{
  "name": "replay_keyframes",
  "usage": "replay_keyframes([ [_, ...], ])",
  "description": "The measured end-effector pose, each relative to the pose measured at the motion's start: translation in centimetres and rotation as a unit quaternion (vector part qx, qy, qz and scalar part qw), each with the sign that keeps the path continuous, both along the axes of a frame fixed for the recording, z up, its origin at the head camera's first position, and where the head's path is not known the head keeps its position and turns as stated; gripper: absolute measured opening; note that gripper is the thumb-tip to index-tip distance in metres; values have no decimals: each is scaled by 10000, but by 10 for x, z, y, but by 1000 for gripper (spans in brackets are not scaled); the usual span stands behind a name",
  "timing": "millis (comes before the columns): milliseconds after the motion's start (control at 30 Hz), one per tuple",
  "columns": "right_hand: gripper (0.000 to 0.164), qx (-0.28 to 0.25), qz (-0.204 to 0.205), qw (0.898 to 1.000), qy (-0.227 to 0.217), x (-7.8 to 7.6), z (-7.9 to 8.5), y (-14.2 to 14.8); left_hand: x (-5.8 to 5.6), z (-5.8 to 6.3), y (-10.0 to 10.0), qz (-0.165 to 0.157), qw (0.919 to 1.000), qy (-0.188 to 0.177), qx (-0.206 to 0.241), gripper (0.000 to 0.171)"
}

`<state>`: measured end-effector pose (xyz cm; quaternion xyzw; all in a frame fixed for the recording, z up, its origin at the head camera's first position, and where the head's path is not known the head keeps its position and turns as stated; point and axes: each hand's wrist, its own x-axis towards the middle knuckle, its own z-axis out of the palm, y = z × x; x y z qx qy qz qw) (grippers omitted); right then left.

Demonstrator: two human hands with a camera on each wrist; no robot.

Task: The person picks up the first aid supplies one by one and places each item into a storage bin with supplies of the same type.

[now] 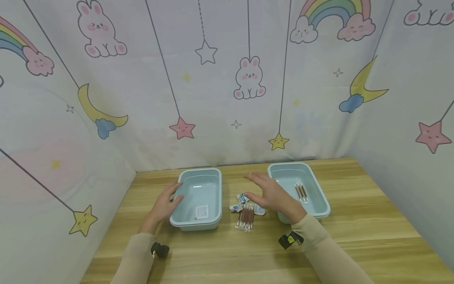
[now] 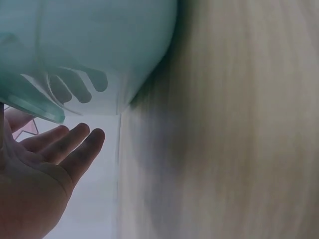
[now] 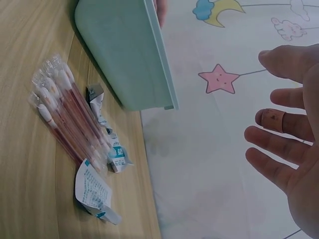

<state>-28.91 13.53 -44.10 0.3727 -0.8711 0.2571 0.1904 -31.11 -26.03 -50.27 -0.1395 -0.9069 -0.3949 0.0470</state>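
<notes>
My left hand (image 1: 163, 206) is at the left side of a pale blue plastic basin (image 1: 209, 191), fingers spread and relaxed, with nothing held. A small white printed packet (image 1: 201, 212) lies inside that basin. Over the table, near the left rim of a second blue basin (image 1: 289, 177), hovers my right hand (image 1: 274, 194); its fingers are extended and grip nothing. Below and left of it lies a bundle of clear-wrapped swabs (image 1: 246, 219) with brown sticks. Several similar swabs (image 1: 301, 192) lie in the right basin. The right wrist view shows a bandage (image 3: 272, 120) around one finger.
Small white-and-blue packets (image 1: 242, 198) lie around the swab bundle, between the two basins; one printed packet (image 3: 94, 191) touches the swabs' ends. The wooden table (image 1: 227, 256) meets a cartoon-printed cloth backdrop (image 1: 220, 150) behind the basins.
</notes>
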Motion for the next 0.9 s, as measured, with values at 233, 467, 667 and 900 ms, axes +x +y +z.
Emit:
replay_keyframes([
  [233, 52, -93, 55, 9999, -6, 0, -1, -2, -3, -1, -2, 225, 9975, -625, 249, 51],
  [467, 50, -91, -50, 9998, -176, 2, -3, -4, 0, -5, -2, 366, 9923, -1023, 589, 54],
  [667, 49, -120, -86, 9997, -197, 5, -7, -4, 3, -7, -2, 334, 9917, -1031, 698, 54],
  [900, 49, -153, -138, 9998, -66, 2, -7, -2, 3, -8, 0, 318, 9890, -1027, 1012, 54],
])
